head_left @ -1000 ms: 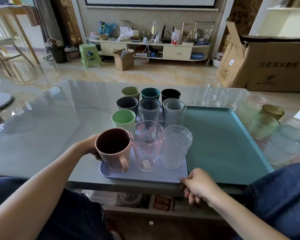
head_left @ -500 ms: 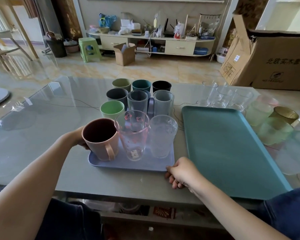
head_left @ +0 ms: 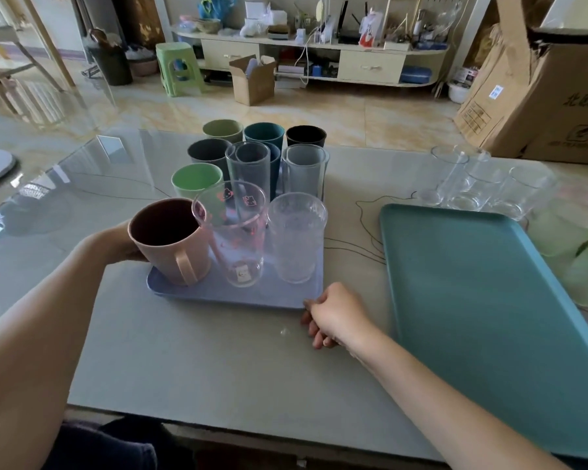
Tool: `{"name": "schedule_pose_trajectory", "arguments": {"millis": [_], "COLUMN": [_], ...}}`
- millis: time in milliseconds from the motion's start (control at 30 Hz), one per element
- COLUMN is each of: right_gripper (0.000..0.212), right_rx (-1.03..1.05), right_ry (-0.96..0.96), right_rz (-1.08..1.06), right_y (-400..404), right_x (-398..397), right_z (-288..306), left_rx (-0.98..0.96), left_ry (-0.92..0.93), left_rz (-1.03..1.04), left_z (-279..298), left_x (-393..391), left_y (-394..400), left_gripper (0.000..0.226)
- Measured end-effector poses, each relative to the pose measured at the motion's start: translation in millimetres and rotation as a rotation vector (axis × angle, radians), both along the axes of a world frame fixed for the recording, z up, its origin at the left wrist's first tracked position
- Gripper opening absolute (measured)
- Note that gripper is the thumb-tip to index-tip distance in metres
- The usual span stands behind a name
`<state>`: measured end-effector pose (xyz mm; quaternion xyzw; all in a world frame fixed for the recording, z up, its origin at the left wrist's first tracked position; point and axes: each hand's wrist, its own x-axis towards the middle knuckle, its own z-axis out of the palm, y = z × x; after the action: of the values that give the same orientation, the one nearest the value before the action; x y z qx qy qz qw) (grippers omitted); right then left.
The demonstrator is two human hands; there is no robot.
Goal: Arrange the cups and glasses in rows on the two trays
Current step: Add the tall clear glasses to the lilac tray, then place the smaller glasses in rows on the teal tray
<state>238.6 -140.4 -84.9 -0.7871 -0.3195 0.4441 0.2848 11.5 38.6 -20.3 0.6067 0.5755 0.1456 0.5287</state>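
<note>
Seen from above the glass-topped counter (head_left: 82,205): blue tray (head_left: 238,295) left of centre, loaded in rows of three. Nearest row, left to right: pink mug (head_left: 170,242) with handle turned toward the camera, clear glass with pink cartoon prints (head_left: 235,232), textured clear glass (head_left: 296,235). Behind these, a light green cup (head_left: 196,179), two tall tumblers, then darker cups at the far end. Left hand (head_left: 123,240) reaching in from the near left, forearm angled across the counter, fingers hidden behind the pink mug at the tray's left edge; grip there impossible to tell. Right hand (head_left: 336,317) extended from the near right, knuckles up, fingers curled, fingertips pinching the tray's near right corner. Teal tray (head_left: 489,317) lying bare to the right, apart from the blue one. Clear glasses (head_left: 472,184) grouped beyond its far edge; pale green cups (head_left: 564,232) blurred at the right margin. Cardboard box (head_left: 540,96) on the floor far right.
</note>
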Motion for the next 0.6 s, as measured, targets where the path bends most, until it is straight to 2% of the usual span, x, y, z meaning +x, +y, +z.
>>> {"name": "schedule_pose_trajectory", "arguments": {"millis": [167,267,333,400,433,500,567,600], "right_gripper": [0.034,0.034,0.036,0.037,0.038,0.037,0.037,0.037], "right_rx": [0.006,0.01,0.04,0.089,0.118,0.186,0.25,0.259], "right_ry": [-0.012,-0.046,-0.091,-0.13,-0.156,-0.262,-0.458,-0.571], "right_rz": [0.024,0.098,0.144,0.151,0.143,0.121,0.124,0.129], "right_y": [-3.3,-10.2,-19.7,-33.0,-40.9,-58.9,-79.3,-89.8], "right_x": [1.3,3.4,10.5,23.5,32.1,54.6,83.5,100.0], "right_z": [5.2,11.5,17.7,26.7,32.3,45.4,61.2,69.1], "left_rx": [-0.14,-0.098,0.012,0.171,0.279,0.549,0.789,0.891], "left_ry": [-0.029,-0.018,-0.049,-0.043,0.005,0.188,0.337,0.331], "left_rz": [0.033,0.23,0.403,0.53,0.578,0.609,0.66,0.64], "left_z": [-3.3,3.9,14.7,32.4,40.9,54.1,69.4,76.6], "left_x": [-16.5,-22.3,-21.7,-14.9,-9.7,-1.7,17.7,32.4], "left_y": [16.8,17.7,17.0,8.5,2.6,-12.4,-36.6,-53.4], "left_gripper": [0.027,0.021,0.024,0.016,0.006,0.02,0.024,0.022]}}
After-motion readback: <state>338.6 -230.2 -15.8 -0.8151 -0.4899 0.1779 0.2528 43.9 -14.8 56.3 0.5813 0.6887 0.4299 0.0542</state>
